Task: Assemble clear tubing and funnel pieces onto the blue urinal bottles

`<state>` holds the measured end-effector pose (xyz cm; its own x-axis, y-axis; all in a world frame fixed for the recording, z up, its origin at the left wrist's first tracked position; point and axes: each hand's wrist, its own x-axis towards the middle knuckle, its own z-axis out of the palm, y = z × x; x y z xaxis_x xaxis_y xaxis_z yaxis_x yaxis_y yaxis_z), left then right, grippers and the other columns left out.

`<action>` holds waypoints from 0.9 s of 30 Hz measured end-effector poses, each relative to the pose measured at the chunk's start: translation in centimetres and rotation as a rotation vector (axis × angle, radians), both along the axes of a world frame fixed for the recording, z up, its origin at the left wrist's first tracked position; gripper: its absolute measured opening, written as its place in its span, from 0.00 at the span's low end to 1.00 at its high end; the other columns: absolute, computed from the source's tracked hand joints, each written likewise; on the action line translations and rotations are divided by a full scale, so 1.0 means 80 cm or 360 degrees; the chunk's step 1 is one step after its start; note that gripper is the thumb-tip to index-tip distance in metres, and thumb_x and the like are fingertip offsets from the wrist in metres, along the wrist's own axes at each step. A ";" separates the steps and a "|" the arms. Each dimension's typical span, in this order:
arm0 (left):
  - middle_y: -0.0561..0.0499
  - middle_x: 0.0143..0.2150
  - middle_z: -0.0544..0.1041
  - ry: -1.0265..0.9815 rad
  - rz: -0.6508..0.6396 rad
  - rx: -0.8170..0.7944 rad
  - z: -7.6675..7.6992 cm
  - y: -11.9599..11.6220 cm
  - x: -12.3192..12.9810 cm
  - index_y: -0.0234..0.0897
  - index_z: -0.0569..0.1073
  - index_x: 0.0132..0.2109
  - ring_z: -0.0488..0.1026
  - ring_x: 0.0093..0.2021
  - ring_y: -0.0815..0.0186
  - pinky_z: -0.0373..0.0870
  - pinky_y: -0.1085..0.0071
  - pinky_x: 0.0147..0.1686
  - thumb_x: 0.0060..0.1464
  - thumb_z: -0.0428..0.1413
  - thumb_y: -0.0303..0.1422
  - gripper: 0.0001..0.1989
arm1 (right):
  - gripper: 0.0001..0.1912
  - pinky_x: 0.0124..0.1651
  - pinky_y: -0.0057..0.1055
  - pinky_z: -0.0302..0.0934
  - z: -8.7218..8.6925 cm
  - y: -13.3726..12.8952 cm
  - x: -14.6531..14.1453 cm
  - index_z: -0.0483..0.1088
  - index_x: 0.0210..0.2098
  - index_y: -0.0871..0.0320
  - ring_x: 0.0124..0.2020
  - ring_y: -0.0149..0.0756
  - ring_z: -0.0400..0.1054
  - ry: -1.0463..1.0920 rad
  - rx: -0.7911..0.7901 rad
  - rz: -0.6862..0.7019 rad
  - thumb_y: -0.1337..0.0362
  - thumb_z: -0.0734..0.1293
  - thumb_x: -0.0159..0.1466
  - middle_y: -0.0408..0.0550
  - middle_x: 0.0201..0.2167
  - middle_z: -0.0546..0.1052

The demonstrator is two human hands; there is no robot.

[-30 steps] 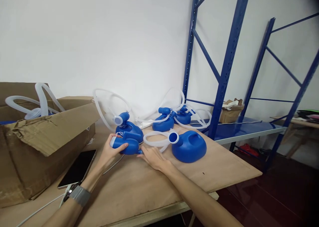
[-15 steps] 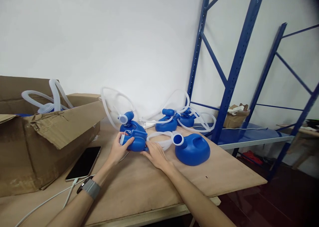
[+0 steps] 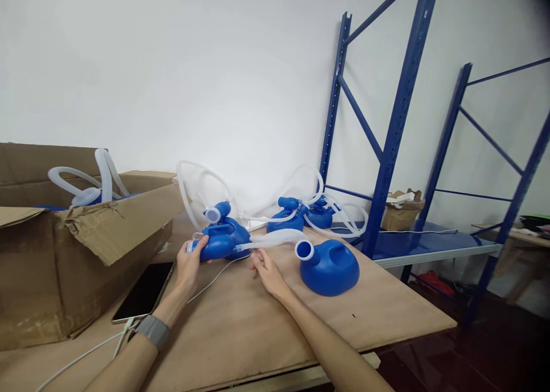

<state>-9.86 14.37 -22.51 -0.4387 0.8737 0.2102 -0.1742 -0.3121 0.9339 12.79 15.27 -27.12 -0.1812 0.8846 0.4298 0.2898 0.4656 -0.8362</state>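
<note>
My left hand (image 3: 189, 264) is wrapped round the neck end of a small blue bottle (image 3: 217, 247), which is tilted on its side. A translucent hose (image 3: 275, 238) runs from the bottle's right end toward the right. Below the hose, my right hand (image 3: 267, 270) has its fingers curled together, with a thin white cord near the fingertips; what they hold, if anything, is too small to tell. A large blue jug (image 3: 330, 267) with a white-rimmed mouth rests to the right. Behind the held bottle is another blue jug (image 3: 239, 231) with a blue cup (image 3: 218, 211).
An open cardboard box (image 3: 34, 277) with hoses in it stands at the left. A phone (image 3: 144, 291) on a white cable lies beside it. More blue jugs (image 3: 285, 221) with hoses are at the back of the wooden table (image 3: 240, 334). A blue metal rack (image 3: 399, 111) rises behind the right side.
My right hand has come off the bottle's right end and moved slightly lower. The bottle has shifted left with my left hand, and its hose now shows stretched to the right. The view has tilted up slightly.
</note>
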 end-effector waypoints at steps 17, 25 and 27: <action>0.45 0.43 0.76 0.0166 -0.0149 -0.0128 -0.004 -0.004 0.011 0.37 0.73 0.45 0.76 0.43 0.56 0.75 0.71 0.24 0.47 0.63 0.54 0.27 | 0.28 0.20 0.20 0.54 0.014 0.014 0.003 0.69 0.34 0.57 0.29 0.32 0.73 0.0872 -0.0372 0.0063 0.37 0.68 0.58 0.48 0.35 0.76; 0.51 0.35 0.72 0.0253 0.0124 -0.0037 0.052 -0.017 -0.040 0.36 0.74 0.38 0.72 0.35 0.61 0.73 0.73 0.22 0.41 0.66 0.53 0.26 | 0.27 0.26 0.23 0.61 0.020 0.013 0.013 0.65 0.45 0.54 0.38 0.38 0.78 0.1168 -0.0472 0.0076 0.40 0.70 0.58 0.50 0.45 0.77; 0.51 0.35 0.73 0.0346 0.0215 -0.0062 0.072 -0.027 -0.054 0.37 0.75 0.39 0.72 0.34 0.61 0.72 0.73 0.20 0.39 0.66 0.54 0.27 | 0.28 0.28 0.25 0.63 0.020 0.014 0.014 0.64 0.46 0.54 0.41 0.41 0.78 0.1271 -0.0533 0.0105 0.42 0.72 0.57 0.51 0.47 0.76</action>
<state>-14.22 12.20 -16.74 -0.4999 0.8196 0.2800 0.0729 -0.2823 0.9566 13.92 16.38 -25.49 0.0080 0.9856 0.1690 -0.4611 0.1536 -0.8740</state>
